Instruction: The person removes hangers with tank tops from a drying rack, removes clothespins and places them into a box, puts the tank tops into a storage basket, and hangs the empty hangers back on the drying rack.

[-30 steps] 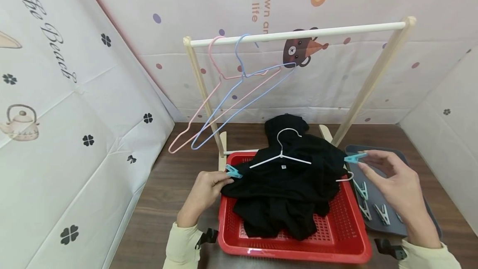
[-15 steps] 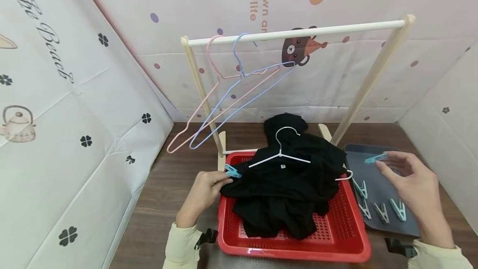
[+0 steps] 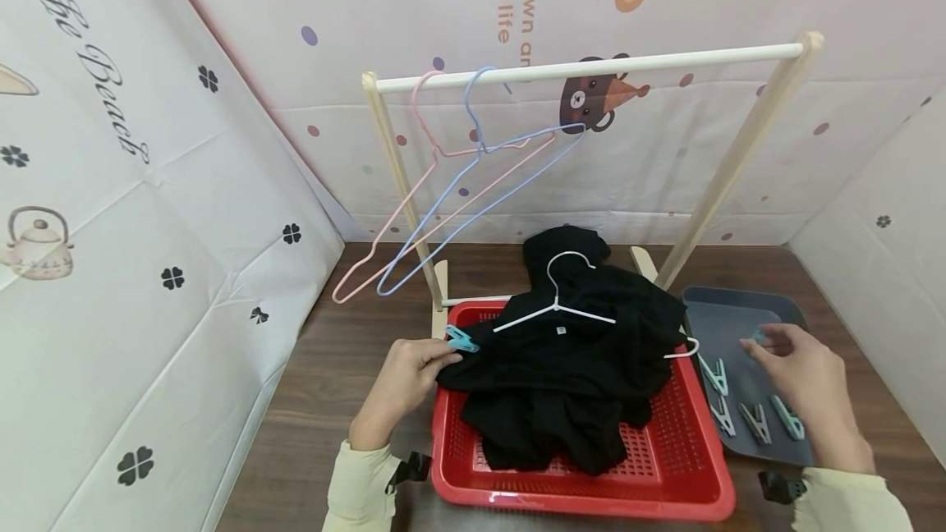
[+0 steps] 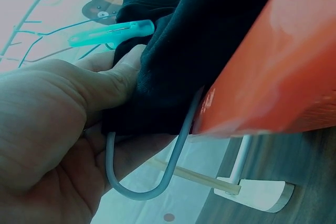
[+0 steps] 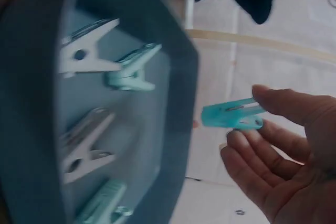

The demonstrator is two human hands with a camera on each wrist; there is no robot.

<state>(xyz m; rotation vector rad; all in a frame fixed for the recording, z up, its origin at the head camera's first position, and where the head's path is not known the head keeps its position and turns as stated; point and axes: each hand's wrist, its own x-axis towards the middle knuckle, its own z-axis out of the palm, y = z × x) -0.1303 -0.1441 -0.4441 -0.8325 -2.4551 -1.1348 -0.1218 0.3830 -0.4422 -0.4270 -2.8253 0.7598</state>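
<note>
A black garment (image 3: 539, 368) lies over the red basket (image 3: 591, 503), with a white hanger (image 3: 556, 307) on or in it. My left hand (image 3: 402, 376) pinches the garment's left end between thumb and fingers. Next to the thumb, a light-blue clothespin (image 4: 113, 35) is clipped on the cloth. Below it, a rounded hanger end (image 4: 139, 193) pokes out of the fabric in the left wrist view. My right hand (image 3: 809, 376) is over the tray in the head view, pinching another blue clothespin (image 5: 228, 115) by its handle ends; that clothespin is mostly hidden from the head camera.
A grey tray (image 3: 727, 314) right of the basket holds several clothespins (image 3: 755, 423). Behind the basket stands a rack with a white rail (image 3: 665, 61); a pink hanger (image 3: 384, 236) and a blue hanger (image 3: 443, 208) hang at its left. A white hook (image 3: 691, 347) juts over the basket's right rim.
My right hand has moved from the garment's right side out over the tray, taking its clothespin along, and has lowered lately. The left hand keeps its hold on the garment.
</note>
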